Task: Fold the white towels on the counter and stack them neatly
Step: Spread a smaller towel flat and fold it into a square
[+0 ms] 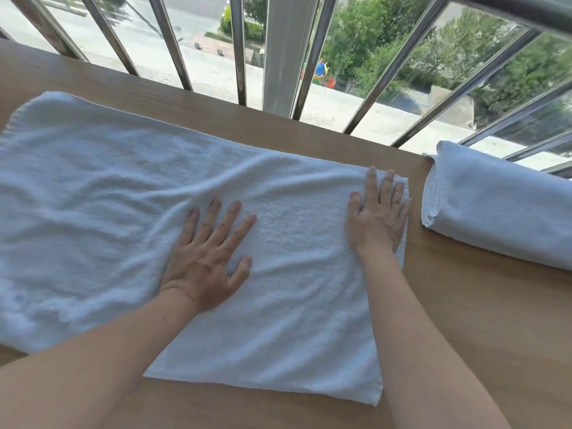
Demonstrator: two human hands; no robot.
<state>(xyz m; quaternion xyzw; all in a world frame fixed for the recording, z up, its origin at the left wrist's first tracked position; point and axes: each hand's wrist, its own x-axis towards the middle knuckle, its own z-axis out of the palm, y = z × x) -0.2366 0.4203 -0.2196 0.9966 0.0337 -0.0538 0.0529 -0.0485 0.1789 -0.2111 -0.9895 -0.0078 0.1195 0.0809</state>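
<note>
Two towels (108, 196) (501, 205) lie on a seemingly wooden counter (464, 305) below window bars (238, 51).

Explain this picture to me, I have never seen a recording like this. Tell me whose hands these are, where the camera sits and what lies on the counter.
No machine here: a person wears a camera on the head, so the picture looks down at their own arms. The left hand and right hand lie flat, fingers straight, on a white towel spread over the wooden counter. Neither holds anything. A folded towel lies apart on the right. Beyond are metal window bars.
</note>
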